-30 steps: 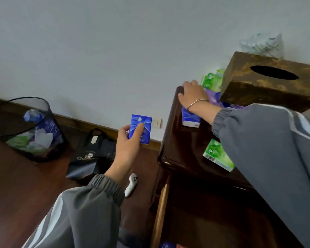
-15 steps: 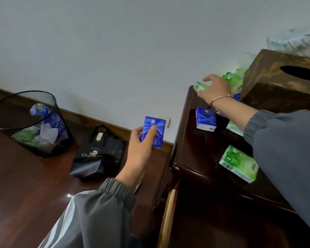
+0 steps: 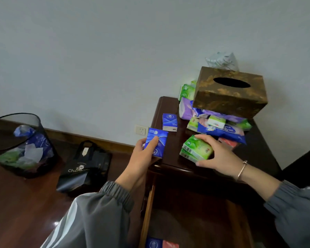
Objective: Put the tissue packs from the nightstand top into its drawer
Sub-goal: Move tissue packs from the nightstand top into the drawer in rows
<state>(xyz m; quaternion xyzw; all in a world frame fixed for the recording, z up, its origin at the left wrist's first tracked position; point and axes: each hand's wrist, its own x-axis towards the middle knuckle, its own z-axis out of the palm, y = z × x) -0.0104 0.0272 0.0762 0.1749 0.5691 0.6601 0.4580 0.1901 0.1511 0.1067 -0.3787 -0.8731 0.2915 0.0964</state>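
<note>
My left hand (image 3: 140, 159) grips a blue tissue pack (image 3: 156, 142) just left of the dark nightstand (image 3: 258, 145). My right hand (image 3: 217, 154) grips two stacked green tissue packs (image 3: 195, 149) at the nightstand's front. Another blue pack (image 3: 169, 122) stands further back on the top. A heap of mixed tissue packs (image 3: 220, 127) lies under a brown tissue box (image 3: 229, 92). Below, the drawer (image 3: 148, 217) stands open, with a blue pack (image 3: 153, 243) and a red pack (image 3: 170, 245) inside at the frame's bottom edge.
A black mesh waste bin (image 3: 23, 145) with crumpled wrappers stands on the wooden floor at the left. A black paper bag (image 3: 84, 167) sits between bin and nightstand. A wall socket (image 3: 141, 130) is behind my left hand. A clear plastic wrap (image 3: 222, 59) shows behind the brown box.
My right hand came forward from the back of the nightstand with a green pack and now grips it stacked on the front green pack. My left hand drifted right with its blue pack.
</note>
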